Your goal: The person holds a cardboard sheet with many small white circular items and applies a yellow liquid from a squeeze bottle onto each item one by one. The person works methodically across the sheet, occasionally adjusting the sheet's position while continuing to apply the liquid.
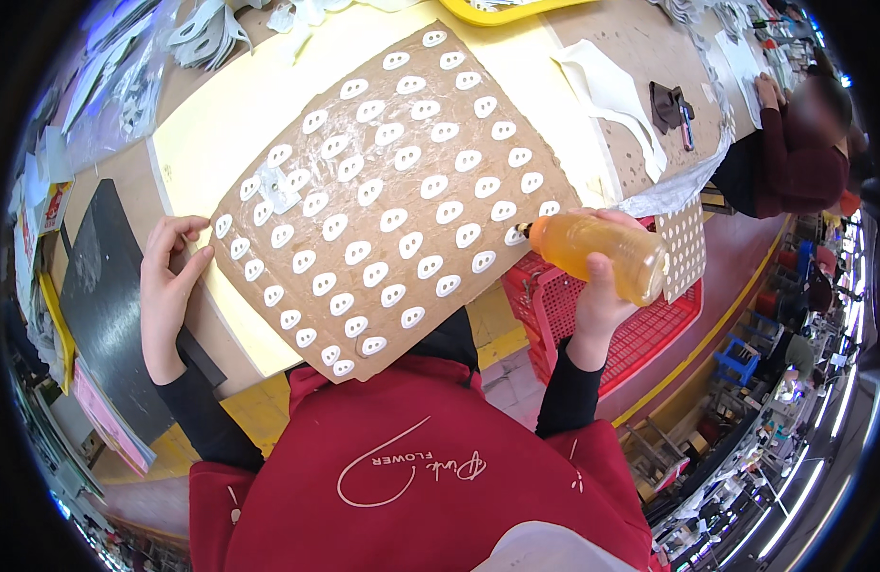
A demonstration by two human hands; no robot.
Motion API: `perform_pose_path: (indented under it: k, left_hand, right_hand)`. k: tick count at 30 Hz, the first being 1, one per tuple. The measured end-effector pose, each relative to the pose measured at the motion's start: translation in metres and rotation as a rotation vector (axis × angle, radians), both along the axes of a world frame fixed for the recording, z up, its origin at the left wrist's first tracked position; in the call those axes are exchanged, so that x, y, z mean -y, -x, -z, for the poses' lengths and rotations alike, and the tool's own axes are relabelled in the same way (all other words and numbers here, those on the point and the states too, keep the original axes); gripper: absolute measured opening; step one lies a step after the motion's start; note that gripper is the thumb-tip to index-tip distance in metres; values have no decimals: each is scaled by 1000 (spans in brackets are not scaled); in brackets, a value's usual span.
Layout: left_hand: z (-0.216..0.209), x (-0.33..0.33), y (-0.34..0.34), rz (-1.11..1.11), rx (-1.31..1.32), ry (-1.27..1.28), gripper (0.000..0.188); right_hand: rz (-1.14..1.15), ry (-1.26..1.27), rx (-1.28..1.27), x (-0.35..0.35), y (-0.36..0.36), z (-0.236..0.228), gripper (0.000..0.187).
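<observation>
While the right hand (600, 297) grasps a translucent squeeze bottle (593, 250) of amber liquid right of the centre of the frame, the left hand (171, 276) is at the left corner of a brown cardboard sheet (402, 191). The bottle lies nearly level in the grip, its narrow dark nozzle (523, 229) pointing left over the sheet's right part, just beside one of the white ovals (392, 220); I cannot tell whether it touches. The left thumb and fingers are bent toward the corner, but how firmly they pinch it, if at all, cannot be told.

Set askew, the sheet fills the middle of the frame, its lowest corner just by the dark red apron (411, 467). Rows of ovals cover it, each with two small holes. Its surface shines toward the upper left, where a small clear piece (280, 195) lies among them. Pale yellow paper (216, 124) shows beneath, on a tan worktable (674, 157).

At upper right lie white fabric (600, 84), a dark patch (665, 107) and a pen (688, 126); at the top edge, a yellow tray (478, 15); at left, a black board (111, 296). Below the bottle is a red plastic crate (547, 319). At the right edge, a co-worker (807, 162) wears a maroon top.
</observation>
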State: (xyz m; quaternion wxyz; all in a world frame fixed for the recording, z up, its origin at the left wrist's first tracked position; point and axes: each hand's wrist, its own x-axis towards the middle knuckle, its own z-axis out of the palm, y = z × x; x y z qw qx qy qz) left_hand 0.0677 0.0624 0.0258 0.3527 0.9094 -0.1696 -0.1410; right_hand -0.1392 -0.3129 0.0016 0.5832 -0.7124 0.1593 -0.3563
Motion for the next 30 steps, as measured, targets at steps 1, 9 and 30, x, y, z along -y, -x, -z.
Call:
perform_pose_path:
  k: [1,9,30]
  left_hand:
    - [0,0,0,-2,16,-12,25]
    - [1,0,0,-9,5,-1,25]
    - [-28,35,26,13,342,0,20]
  right_hand:
    - [-4,11,-11,-1,-1,0,46]
    - [39,1,-16,3,5,0,46]
    - [216,-590,204,-3,16,9,75]
